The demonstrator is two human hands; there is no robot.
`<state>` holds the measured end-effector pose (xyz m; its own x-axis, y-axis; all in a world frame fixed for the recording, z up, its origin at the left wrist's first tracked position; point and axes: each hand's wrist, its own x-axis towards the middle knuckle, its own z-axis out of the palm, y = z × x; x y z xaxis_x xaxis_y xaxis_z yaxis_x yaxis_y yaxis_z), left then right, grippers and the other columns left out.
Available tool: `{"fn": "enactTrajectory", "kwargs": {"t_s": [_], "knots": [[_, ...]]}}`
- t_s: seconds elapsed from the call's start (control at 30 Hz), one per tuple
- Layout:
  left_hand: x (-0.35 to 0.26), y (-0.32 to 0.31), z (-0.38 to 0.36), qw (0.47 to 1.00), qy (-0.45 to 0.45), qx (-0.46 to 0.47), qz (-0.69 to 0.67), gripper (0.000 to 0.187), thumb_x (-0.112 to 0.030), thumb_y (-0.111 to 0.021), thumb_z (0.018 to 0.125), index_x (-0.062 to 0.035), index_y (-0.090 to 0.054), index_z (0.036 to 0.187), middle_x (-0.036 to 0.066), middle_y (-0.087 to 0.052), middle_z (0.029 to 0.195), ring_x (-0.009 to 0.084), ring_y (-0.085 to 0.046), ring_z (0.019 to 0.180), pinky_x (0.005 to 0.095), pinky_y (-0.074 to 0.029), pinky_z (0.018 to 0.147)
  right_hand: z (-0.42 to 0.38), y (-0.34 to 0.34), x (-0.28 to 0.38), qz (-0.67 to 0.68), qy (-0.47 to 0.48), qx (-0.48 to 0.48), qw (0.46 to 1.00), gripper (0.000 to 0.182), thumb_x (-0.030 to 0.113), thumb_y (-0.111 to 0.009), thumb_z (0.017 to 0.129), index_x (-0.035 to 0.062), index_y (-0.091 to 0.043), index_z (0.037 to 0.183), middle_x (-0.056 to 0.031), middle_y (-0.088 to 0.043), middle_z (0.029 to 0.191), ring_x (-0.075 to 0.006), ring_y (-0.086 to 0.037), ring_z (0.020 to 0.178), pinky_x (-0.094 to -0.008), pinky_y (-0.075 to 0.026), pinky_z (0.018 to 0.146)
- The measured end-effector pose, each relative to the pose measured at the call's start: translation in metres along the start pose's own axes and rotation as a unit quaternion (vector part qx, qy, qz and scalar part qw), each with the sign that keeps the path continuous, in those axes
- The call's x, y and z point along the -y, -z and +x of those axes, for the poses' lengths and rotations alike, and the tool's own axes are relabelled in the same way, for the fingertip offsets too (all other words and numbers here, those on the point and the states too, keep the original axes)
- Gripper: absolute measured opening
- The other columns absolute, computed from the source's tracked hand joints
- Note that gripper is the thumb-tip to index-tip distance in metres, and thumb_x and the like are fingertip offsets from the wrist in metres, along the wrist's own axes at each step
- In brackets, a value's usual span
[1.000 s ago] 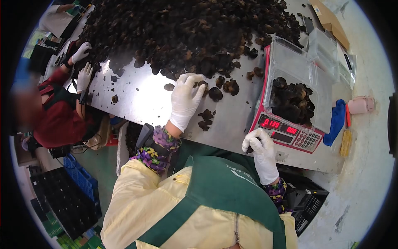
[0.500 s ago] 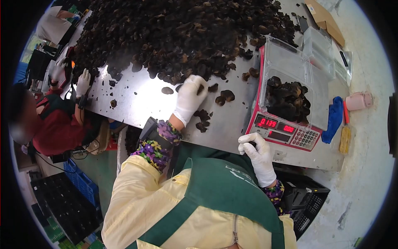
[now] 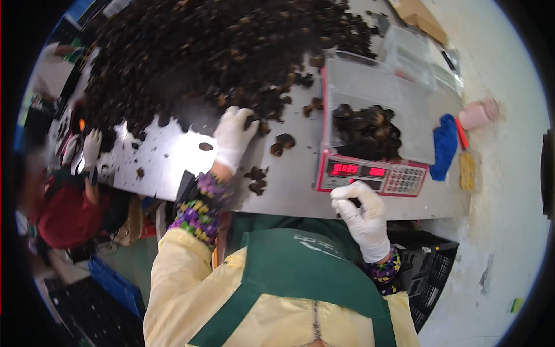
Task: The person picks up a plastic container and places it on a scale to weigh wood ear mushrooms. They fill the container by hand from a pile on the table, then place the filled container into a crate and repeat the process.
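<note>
White gloves cover both hands. My left hand (image 3: 234, 137) is at the near edge of a big heap of dark, curled pieces (image 3: 202, 63), its fingers bent round a dark piece. My right hand (image 3: 363, 217) hovers in front of the scale, thumb and fingers pinched together with a small dark bit showing between them. The red-rimmed scale (image 3: 376, 179) shows red lit digits and carries a clear plastic box (image 3: 352, 78) with dark pieces (image 3: 367, 133) inside. Small loose pieces (image 3: 256, 180) lie near my left hand.
Clear empty boxes (image 3: 407, 52) and a cardboard piece (image 3: 419, 20) are at the back right. A blue cloth (image 3: 444, 147), a pink container (image 3: 478, 114) and a yellow sponge (image 3: 467, 172) lie at right. A co-worker in red (image 3: 69, 217) is at left; a black crate (image 3: 430, 274) stands below.
The view has shifted, so table and scale appear farther left. My left hand has opened somewhat and turned at the heap's edge. My right hand remains pinched near the scale.
</note>
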<state>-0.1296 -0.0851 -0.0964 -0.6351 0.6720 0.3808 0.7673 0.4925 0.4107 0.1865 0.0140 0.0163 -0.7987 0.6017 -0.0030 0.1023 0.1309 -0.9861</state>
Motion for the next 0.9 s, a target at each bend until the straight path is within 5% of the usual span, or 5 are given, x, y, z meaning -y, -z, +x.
{"fn": "enactTrajectory", "kwargs": {"t_s": [0.23, 0.33, 0.57, 0.73, 0.9], "knots": [[-0.086, 0.064, 0.009, 0.967, -0.001, -0.068, -0.244, 0.027, -0.009, -0.078, 0.081, -0.0046, -0.069, 0.105, 0.009, -0.061, 0.092, 0.0207, -0.065, 0.081, 0.0314, -0.053, 0.073, 0.047, 0.068, 0.027, -0.184, 0.173, -0.254, 0.934, 0.027, 0.011, -0.061, 0.098, -0.0004, -0.060, 0.122, -0.0106, -0.063, 0.110, -0.0192, -0.059, 0.101, -0.0301, -0.046, 0.091], [-0.130, 0.071, 0.021, 0.965, -0.095, -0.064, -0.234, 0.030, -0.008, -0.079, 0.078, -0.0052, -0.068, 0.106, 0.010, -0.060, 0.097, 0.0235, -0.063, 0.085, 0.0314, -0.052, 0.075, 0.061, 0.072, 0.026, -0.257, 0.187, -0.208, 0.925, 0.037, 0.017, -0.060, 0.099, -0.0018, -0.056, 0.131, -0.0180, -0.061, 0.128, -0.0308, -0.057, 0.121, -0.0364, -0.041, 0.106], [-0.210, 0.037, 0.038, 0.951, -0.257, 0.033, -0.170, 0.036, -0.021, -0.079, 0.077, -0.0130, -0.068, 0.110, 0.011, -0.059, 0.122, 0.0326, -0.054, 0.117, 0.0447, -0.045, 0.099, 0.035, 0.082, 0.008, -0.278, 0.172, -0.275, 0.904, 0.028, 0.011, -0.060, 0.098, 0.0002, -0.061, 0.124, -0.0150, -0.064, 0.122, -0.0297, -0.059, 0.116, -0.0369, -0.043, 0.103], [-0.203, 0.031, 0.034, 0.952, -0.249, 0.099, -0.145, 0.086, -0.034, -0.087, 0.067, -0.0141, -0.051, 0.142, 0.016, -0.050, 0.142, 0.0378, -0.040, 0.137, 0.0473, -0.032, 0.115, 0.014, 0.095, -0.009, -0.249, 0.169, -0.285, 0.910, 0.026, 0.001, -0.062, 0.093, 0.0020, -0.064, 0.118, -0.0139, -0.064, 0.119, -0.0293, -0.059, 0.115, -0.0376, -0.044, 0.101], [-0.176, 0.047, 0.025, 0.954, -0.187, 0.088, -0.217, 0.082, -0.033, -0.085, 0.073, -0.0094, -0.050, 0.143, 0.016, -0.050, 0.144, 0.0353, -0.040, 0.138, 0.0443, -0.031, 0.116, 0.011, 0.097, -0.017, -0.248, 0.162, -0.279, 0.914, 0.025, 0.001, -0.062, 0.092, 0.0026, -0.065, 0.117, -0.0136, -0.065, 0.120, -0.0292, -0.059, 0.114, -0.0378, -0.044, 0.101]]}}
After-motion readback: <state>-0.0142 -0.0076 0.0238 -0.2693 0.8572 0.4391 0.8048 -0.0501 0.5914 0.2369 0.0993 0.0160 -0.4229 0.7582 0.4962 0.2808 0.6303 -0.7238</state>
